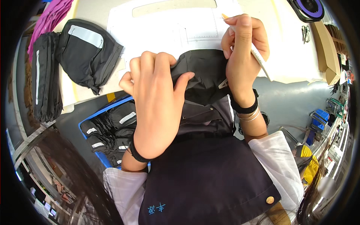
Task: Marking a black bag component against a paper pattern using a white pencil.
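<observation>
Hands: two are seen, both the person's own; the left hand (155, 103) is curled shut over the near edge of a dark grey, soft woven fabric piece (204, 75), the thumb pressed onto the cloth.
Right hand: the right hand (243, 48) is closed around a white, flat, slim marking tool with a yellowish tip (258, 56), and its lower fingers are laid against the same fabric piece.
Fabric in hand: one piece is held, bunched between the two hands above the table edge and just in front of the person's chest.
Finished pieces on table: one dark grey padded piece with a pale reflective strip (88, 52) is laid flat at upper left; beside it a tall stack of similar dark pieces (45, 78) is set on edge, its count not to be told.
Tray: one blue plastic bin (101, 153) is placed below the table, filled with several black pieces bearing white strips.
Paper: one large white sheet with drawn pattern lines (172, 30) is spread under the hands.
Other cloth: one magenta fabric bundle (50, 17) is seen at the top left corner.
Surface: a pale, smooth worktable (90, 9) is used.
Room: a grey floor (292, 101) and crowded workshop shelving at right are shown.
</observation>
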Action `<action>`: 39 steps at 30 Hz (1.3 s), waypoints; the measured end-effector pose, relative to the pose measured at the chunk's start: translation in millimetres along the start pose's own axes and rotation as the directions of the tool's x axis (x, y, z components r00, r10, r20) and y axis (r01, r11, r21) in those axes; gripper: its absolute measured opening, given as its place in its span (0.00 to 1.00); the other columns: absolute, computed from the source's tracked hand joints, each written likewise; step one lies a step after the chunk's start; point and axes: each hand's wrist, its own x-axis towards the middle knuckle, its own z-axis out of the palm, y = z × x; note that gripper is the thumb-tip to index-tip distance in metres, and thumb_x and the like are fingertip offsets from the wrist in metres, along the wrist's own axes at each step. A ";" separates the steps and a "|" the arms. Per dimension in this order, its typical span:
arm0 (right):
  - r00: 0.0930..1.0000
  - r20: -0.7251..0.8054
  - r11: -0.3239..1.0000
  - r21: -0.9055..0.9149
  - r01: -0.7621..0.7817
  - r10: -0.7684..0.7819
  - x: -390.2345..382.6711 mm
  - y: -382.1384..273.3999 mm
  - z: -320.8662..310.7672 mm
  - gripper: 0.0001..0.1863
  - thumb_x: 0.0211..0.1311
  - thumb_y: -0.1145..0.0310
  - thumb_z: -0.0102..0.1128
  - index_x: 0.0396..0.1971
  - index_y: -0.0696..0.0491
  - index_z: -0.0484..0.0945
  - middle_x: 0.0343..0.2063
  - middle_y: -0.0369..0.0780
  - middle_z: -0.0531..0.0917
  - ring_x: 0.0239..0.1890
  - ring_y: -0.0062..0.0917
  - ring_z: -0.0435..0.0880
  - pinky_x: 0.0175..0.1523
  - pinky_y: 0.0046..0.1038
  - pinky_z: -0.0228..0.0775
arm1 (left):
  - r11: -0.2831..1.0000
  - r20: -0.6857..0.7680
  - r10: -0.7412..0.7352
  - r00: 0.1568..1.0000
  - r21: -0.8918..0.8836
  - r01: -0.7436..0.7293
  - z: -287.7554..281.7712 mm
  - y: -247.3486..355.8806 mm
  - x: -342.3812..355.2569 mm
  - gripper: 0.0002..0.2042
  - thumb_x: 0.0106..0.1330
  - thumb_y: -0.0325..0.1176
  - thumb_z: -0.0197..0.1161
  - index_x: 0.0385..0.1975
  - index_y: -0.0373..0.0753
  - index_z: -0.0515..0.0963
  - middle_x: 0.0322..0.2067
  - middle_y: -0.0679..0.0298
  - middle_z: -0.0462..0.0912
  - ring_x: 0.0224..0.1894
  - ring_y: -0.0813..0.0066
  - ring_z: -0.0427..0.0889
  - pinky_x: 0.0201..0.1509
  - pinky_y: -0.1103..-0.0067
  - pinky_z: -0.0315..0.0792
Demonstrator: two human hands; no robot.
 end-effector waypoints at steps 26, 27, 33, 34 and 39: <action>0.960 0.149 0.966 -0.139 -0.218 0.238 -110.1 -56.3 -40.2 0.23 0.49 0.93 0.44 0.48 0.61 0.68 0.48 0.49 0.78 0.51 0.28 0.79 0.54 0.25 0.71 | 0.895 -0.802 0.294 0.520 0.039 -0.445 -63.6 -10.6 -40.8 0.20 0.67 0.45 0.58 0.38 0.30 0.65 0.38 0.47 0.76 0.44 0.46 0.79 0.48 0.58 0.76; 0.990 0.081 0.992 -0.052 -0.112 0.116 -102.3 -58.6 -37.9 0.20 0.52 0.92 0.45 0.45 0.62 0.69 0.46 0.51 0.79 0.51 0.29 0.79 0.56 0.26 0.71 | 0.880 -0.852 0.233 0.469 -0.019 -0.474 -54.7 -23.8 -46.1 0.17 0.66 0.42 0.59 0.36 0.33 0.64 0.39 0.50 0.75 0.43 0.47 0.79 0.49 0.58 0.74; 0.950 -0.012 0.946 -0.102 0.308 -0.311 -57.3 -72.8 -51.1 0.12 0.61 0.86 0.52 0.43 0.61 0.66 0.45 0.58 0.79 0.50 0.34 0.80 0.56 0.29 0.71 | 0.622 -0.447 0.341 0.827 -0.553 -0.555 -19.6 -57.7 -92.1 0.42 0.33 0.53 0.80 0.41 0.40 0.58 0.43 0.50 0.69 0.50 0.44 0.76 0.54 0.55 0.72; 0.941 0.013 0.933 -0.127 0.336 -0.337 -55.5 -73.6 -46.7 0.11 0.62 0.84 0.50 0.43 0.58 0.66 0.45 0.58 0.79 0.50 0.35 0.80 0.57 0.31 0.69 | 0.691 -0.302 0.352 0.886 -0.555 -0.464 -18.0 -57.4 -98.8 0.45 0.30 0.54 0.80 0.44 0.39 0.57 0.45 0.50 0.68 0.52 0.43 0.74 0.56 0.54 0.70; 0.872 0.285 0.884 -0.135 0.447 -0.398 -61.4 -74.2 -27.3 0.10 0.65 0.78 0.53 0.41 0.57 0.63 0.43 0.58 0.79 0.48 0.40 0.81 0.54 0.35 0.72 | 0.825 -0.254 0.354 0.900 -0.369 -0.428 -5.3 -41.1 -99.6 0.39 0.35 0.43 0.83 0.43 0.39 0.61 0.48 0.53 0.64 0.57 0.46 0.68 0.61 0.51 0.65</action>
